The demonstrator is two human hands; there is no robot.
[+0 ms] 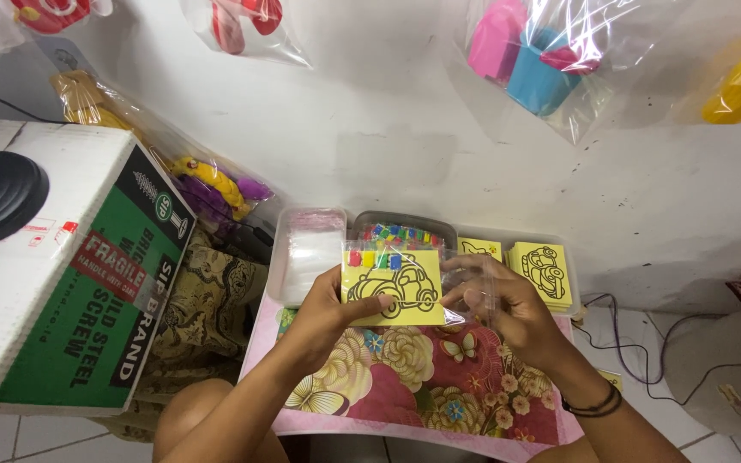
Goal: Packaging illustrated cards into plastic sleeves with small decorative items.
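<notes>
Left hand [329, 302]: fingers closed on the lower left edge of a yellow card [390, 287] with a car outline — thumb across its front.
Right hand [497, 304]: fingers pinching a clear plastic sleeve [472, 283] at the card's right edge.
Card: held upright above the floral table [405, 377], small coloured packets along its top.
Behind: clear tray [306, 249] of sleeves, stack of yellow cards [544, 273].
Left: cardboard box [79, 283].

Both forearms are raised and angled inward. The left hand [329, 302] is closed in a pinch, thumb on top. The right hand [497, 302] is curled, fingers spread, wrist banded.
</notes>
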